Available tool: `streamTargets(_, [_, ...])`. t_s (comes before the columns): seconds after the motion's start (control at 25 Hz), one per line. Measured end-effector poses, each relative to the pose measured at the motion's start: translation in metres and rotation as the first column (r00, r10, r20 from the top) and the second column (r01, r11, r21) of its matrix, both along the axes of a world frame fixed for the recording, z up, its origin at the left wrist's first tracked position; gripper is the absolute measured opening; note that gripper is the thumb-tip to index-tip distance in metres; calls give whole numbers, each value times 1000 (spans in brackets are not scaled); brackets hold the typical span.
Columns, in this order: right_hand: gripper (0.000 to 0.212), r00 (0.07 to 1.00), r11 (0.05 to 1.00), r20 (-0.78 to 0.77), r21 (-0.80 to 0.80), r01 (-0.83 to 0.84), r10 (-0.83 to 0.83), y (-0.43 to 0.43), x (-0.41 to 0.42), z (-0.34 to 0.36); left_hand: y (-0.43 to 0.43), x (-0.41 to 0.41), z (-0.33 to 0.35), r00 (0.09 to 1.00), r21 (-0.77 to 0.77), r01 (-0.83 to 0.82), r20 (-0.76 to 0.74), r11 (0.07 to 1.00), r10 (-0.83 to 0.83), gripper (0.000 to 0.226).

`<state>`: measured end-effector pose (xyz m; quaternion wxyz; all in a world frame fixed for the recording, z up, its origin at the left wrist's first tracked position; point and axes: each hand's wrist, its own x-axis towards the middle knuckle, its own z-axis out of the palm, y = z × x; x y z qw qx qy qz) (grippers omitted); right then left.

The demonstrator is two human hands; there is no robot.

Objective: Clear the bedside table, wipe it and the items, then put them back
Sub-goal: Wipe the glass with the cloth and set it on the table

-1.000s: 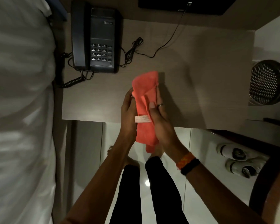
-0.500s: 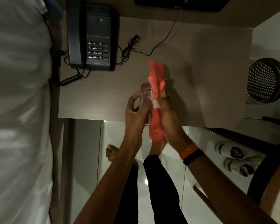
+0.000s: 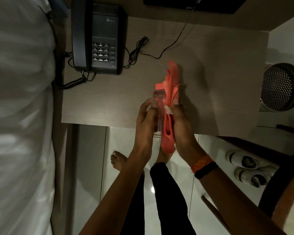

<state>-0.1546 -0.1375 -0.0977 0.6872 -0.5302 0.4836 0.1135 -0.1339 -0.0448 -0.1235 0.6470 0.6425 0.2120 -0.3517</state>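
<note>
I hold a clear drinking glass (image 3: pixel 158 106) above the front edge of the wooden bedside table (image 3: pixel 109 99). My left hand (image 3: pixel 145 121) grips the glass from its left side. Pressed against the right side of the glass is an orange cloth (image 3: pixel 171 85), bunched in my right hand (image 3: pixel 182 122), with its top end sticking up past the rim and its lower end hanging below my palm. A black desk telephone (image 3: pixel 98 38) stands at the table's back left, its coiled cord trailing off the left edge.
A thin black cable (image 3: pixel 170 46) runs across the table's back toward a dark panel. White bedding (image 3: pixel 20 99) fills the left. A perforated metal bin (image 3: pixel 282 87) sits at right, white shoes (image 3: pixel 248 168) on the tiled floor below, a dark chair edge at bottom right.
The cloth, first wrapped flat over the glass between both hands, has been pulled to the right side, uncovering the clear glass. The cloth's top is now bunched and ruffled.
</note>
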Motion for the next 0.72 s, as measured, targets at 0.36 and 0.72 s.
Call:
streamTargets(0.36, [37, 998, 984, 27, 166, 59, -64, -8, -6, 2, 2, -11, 4, 994, -40, 63, -85, 997, -66, 55])
streamTargets(0.72, [31, 999, 1000, 31, 18, 9, -9, -6, -6, 1, 1, -4, -2, 996, 19, 92, -2, 996, -92, 76])
